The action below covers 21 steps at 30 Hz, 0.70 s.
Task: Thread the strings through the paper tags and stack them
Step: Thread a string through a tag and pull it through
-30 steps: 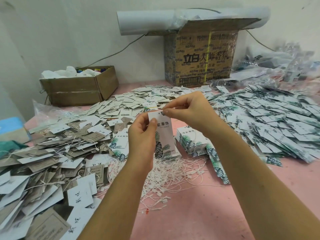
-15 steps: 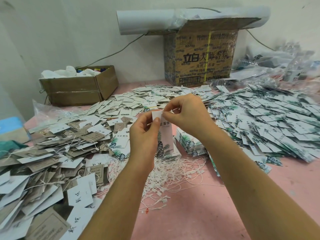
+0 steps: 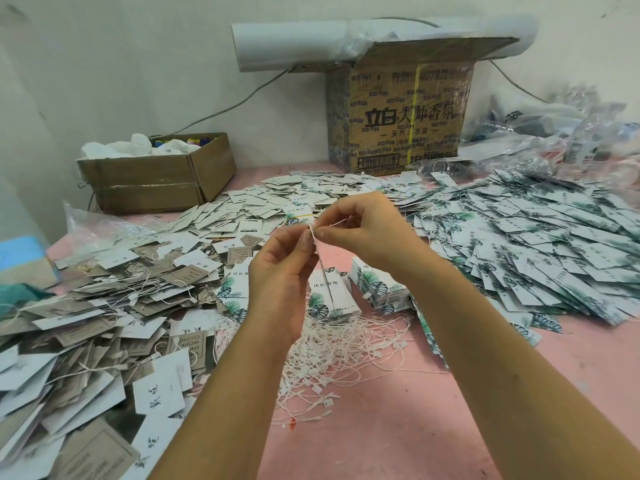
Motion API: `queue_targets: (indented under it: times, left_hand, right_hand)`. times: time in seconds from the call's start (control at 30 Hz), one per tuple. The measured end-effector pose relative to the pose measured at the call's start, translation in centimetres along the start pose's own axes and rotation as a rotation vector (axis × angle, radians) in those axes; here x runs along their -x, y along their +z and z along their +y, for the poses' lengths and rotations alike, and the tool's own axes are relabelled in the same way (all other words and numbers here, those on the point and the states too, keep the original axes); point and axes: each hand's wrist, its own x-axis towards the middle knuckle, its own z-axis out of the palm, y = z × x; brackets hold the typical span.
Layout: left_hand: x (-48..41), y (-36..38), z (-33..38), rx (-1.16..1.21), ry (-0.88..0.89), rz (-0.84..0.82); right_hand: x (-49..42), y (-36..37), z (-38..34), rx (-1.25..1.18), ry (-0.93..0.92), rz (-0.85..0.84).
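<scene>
Left hand (image 3: 287, 271): raised above the string pile (image 3: 346, 351), thumb and forefinger pinched on a white string (image 3: 312, 233), other fingers curled loosely.
Right hand (image 3: 367, 230): above the string pile and just beside the left hand, thumb and forefinger pinching the same string, the fingertips of both hands almost touching.
String: upright between the two pinches, with a short length showing past the right forefinger.
Held tag: a thin dark line hangs below the pinch; I cannot tell whether it is a tag seen edge-on.
Tag stacks (image 3: 377, 282): neat piles of leaf-print tags just behind the string pile, on the pink table (image 3: 381, 438).
Leaf-print heap (image 3: 536, 244): spread wide to the right of the string pile.
White tags (image 3: 270, 206): scattered well behind the string pile.
Brown and white tags (image 3: 104, 306): heaped left of the string pile, many with strings.
Low box (image 3: 156, 178): far behind the pile, to the left.
Tall printed box (image 3: 405, 116): far behind the pile, at the wall.
</scene>
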Motion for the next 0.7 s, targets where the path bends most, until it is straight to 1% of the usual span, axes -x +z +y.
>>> queue_targets:
  times: [0.2, 0.3, 0.47, 0.53, 0.6, 0.7]
  left_hand:
    - [-0.1, -0.1, 0.0, -0.043, -0.028, -0.01]
    - [-0.2, 0.0, 0.2, -0.039, -0.059, 0.048]
    - [-0.8, -0.5, 0.7, 0.237, -0.124, 0.177]
    - [-1.0, -0.9, 0.9, 0.313, -0.144, 0.216]
    - [-1.1, -1.2, 1.0, 0.346, -0.153, 0.25]
    - [-1.2, -1.5, 1.2, 0.325, -0.146, 0.297]
  right_hand:
    - [0.0, -0.1, 0.2, -0.062, 0.024, -0.068]
    - [-0.1, -0.5, 0.5, -0.094, 0.088, -0.083]
    - [-0.1, -2.5, 1.3, -0.081, 0.215, -0.036]
    - [-0.1, -3.1, 1.7, -0.068, 0.252, -0.006]
    - [0.0, -3.6, 2.1, -0.063, 0.261, 0.054]
    - [0.0, -4.1, 2.5, -0.09, 0.243, 0.155]
